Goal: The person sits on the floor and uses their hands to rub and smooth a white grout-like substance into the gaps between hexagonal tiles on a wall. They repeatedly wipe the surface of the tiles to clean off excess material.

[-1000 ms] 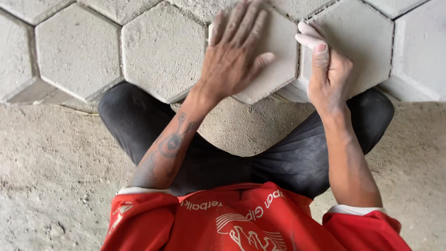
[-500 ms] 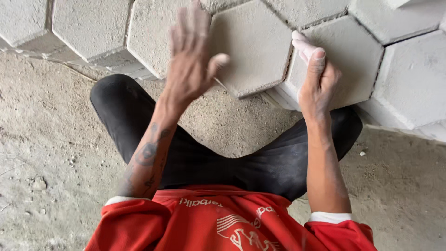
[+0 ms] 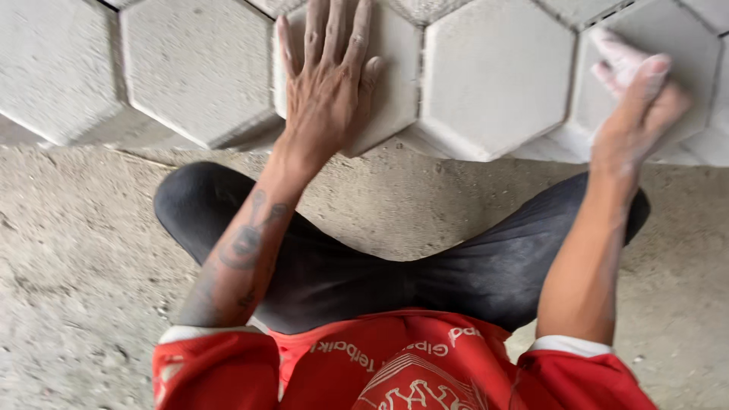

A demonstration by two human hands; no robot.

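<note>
Head view: the left hand (image 3: 326,76) lies flat, fingers spread, gripping nothing, pressing a hexagonal paver (image 3: 387,76) at the paved row's front edge above the sand bed (image 3: 395,197). The right hand (image 3: 634,102), blurred, open-fingered, touches the neighbouring paver (image 3: 683,45). Seating looks underway; levelling it against the adjoining paver (image 3: 493,76) seems needed next.

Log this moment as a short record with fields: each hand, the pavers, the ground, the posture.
left hand: left hand lies flat, fingers spread, palm down on a hexagonal paver
right hand: right hand is blurred, over the edge of another grey paver; contact cannot be told
pavers: grey hexagonal blocks set side by side in a honeycomb, narrow joints between
ground: bare sandy bed in front of the laid edge
posture: squatting, knees in dark trousers spread apart, red shirt
</note>
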